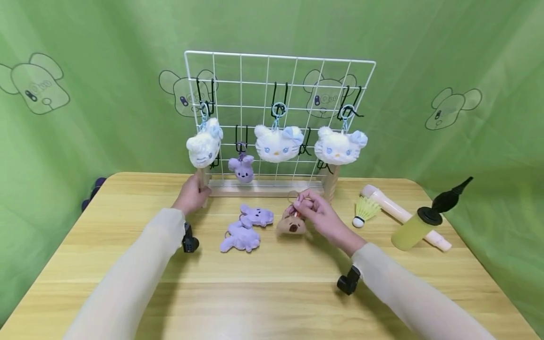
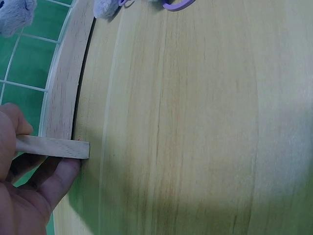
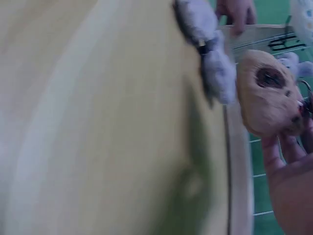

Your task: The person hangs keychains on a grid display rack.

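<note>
My left hand (image 1: 191,194) grips the wooden end piece (image 2: 54,146) of the white wire grid rack (image 1: 280,57), thumb on one side and fingers on the other. My right hand (image 1: 325,219) pinches a brown plush keychain (image 1: 291,225) near its ring, in front of the rack. In the right wrist view this plush (image 3: 266,95) hangs with its dark nose showing. Two purple plush keychains (image 1: 242,237) lie on the table to its left. On the rack's black hooks hang several white cat plush keychains (image 1: 278,145) and one purple plush keychain (image 1: 243,170).
At the right of the wooden table (image 1: 263,302) lie a yellow shuttlecock (image 1: 364,211) and a long pale pink tube (image 1: 391,208). Next to them stands a yellow bottle (image 1: 410,232) with a black top. A green curtain (image 1: 272,28) hangs behind the rack.
</note>
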`<state>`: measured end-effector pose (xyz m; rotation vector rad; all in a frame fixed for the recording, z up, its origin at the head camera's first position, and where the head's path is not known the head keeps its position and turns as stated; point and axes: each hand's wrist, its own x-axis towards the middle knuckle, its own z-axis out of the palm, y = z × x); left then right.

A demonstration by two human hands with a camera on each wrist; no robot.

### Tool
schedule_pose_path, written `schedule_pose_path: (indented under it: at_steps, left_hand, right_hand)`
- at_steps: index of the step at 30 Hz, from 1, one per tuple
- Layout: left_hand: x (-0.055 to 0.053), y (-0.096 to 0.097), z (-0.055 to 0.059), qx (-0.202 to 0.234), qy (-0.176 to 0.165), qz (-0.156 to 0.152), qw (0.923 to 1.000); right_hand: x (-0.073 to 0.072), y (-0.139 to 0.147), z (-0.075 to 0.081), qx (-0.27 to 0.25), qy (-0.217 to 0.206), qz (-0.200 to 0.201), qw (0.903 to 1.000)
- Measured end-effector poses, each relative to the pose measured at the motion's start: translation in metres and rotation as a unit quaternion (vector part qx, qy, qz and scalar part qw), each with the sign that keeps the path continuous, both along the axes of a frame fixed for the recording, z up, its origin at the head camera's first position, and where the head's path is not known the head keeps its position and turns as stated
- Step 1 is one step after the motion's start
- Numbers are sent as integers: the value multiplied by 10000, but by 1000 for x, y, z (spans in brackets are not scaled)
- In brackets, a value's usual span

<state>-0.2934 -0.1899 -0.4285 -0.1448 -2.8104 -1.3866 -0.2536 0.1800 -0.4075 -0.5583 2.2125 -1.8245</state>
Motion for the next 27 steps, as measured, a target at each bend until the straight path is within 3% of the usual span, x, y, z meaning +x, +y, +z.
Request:
schedule_pose_path:
  at_steps: [8,14,27]
  left_hand:
    - [4,0,1,-33,-23,51,10000]
    - [5,1,3,-54,-53,40,10000]
    - [5,2,3,-16,-134,29,9999]
  right_hand:
    - [-6,-3,31,-905,616,-891,9900]
    - [-11,-7,47,-1391,751,-1355,9781]
    - [-31,-25,53,-1121,251,-2121,9705]
